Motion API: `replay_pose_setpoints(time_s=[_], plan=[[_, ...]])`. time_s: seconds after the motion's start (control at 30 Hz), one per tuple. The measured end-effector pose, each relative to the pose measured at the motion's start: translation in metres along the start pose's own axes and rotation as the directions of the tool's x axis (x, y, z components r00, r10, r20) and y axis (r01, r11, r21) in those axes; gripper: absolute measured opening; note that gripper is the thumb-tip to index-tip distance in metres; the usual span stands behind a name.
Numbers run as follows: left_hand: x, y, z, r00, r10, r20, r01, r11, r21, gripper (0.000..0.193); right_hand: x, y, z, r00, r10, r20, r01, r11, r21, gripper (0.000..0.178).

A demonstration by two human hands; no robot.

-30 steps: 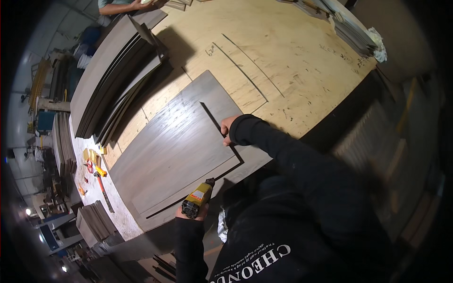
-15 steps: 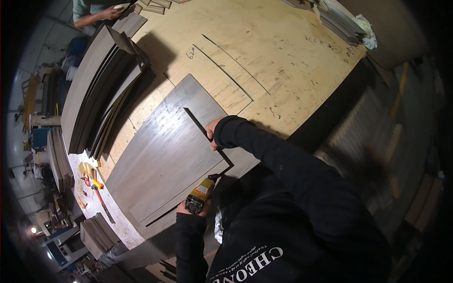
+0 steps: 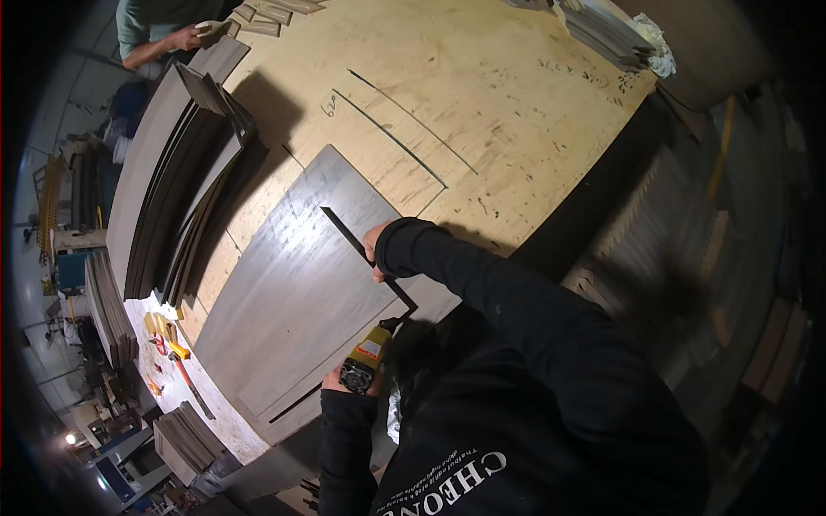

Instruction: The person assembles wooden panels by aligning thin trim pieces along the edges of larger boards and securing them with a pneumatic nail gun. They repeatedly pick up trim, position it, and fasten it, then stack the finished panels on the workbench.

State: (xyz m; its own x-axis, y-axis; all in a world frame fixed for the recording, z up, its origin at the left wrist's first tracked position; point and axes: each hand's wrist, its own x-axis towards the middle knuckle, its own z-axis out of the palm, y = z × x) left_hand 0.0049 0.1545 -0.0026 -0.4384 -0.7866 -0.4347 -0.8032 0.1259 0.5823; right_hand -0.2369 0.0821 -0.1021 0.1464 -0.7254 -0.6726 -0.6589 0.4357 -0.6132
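A large grey wood-grain panel (image 3: 284, 301) with a curved far-left edge lies on the table in front of me. My left hand (image 3: 334, 381) is wrapped around a yellow and black handheld power tool (image 3: 366, 354) at the panel's near edge; its working end is hidden. My right hand (image 3: 374, 245) is closed on a long, thin black strip (image 3: 344, 228) that slants across the panel. The strip bends sharply at its near end, close to the tool. Another dark narrow line (image 3: 295, 404) runs along the panel's near-left edge.
Curved panels stand stacked at the left (image 3: 172, 172). A hammer (image 3: 191, 383) and small tools lie on the table's white near-left part. Across the plywood tabletop (image 3: 516, 112), a person's hand (image 3: 188, 36) holds a pale piece. More grey boards (image 3: 602, 34) are stacked at the far right.
The view has shifted slightly, moving the tabletop left and down in the picture. Both hands keep their grips, with little visible movement against the panel.
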Motion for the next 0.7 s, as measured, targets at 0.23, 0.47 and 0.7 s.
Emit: replay_pose_setpoints(time_s=[0.23, 0.47, 0.7], plan=[[0.001, 0.019, -0.008, 0.997, -0.022, 0.077, 0.025, 0.999, -0.043, 0.036, 0.002, 0.004, 0.001, 0.998, -0.064, -0.027, 0.063, 0.998, -0.03, 0.045], [0.011, 0.021, 0.002, 0.999, -0.01, 0.046, 0.004, 0.994, 0.113, 0.035, -0.006, 0.002, 0.0, 0.996, -0.08, -0.047, 0.079, 0.997, -0.028, 0.044], [0.011, 0.017, -0.002, 0.996, 0.073, 0.052, -0.08, 0.986, 0.147, 0.037, -0.002, 0.004, 0.003, 0.995, -0.078, -0.055, 0.076, 0.997, -0.034, 0.044]])
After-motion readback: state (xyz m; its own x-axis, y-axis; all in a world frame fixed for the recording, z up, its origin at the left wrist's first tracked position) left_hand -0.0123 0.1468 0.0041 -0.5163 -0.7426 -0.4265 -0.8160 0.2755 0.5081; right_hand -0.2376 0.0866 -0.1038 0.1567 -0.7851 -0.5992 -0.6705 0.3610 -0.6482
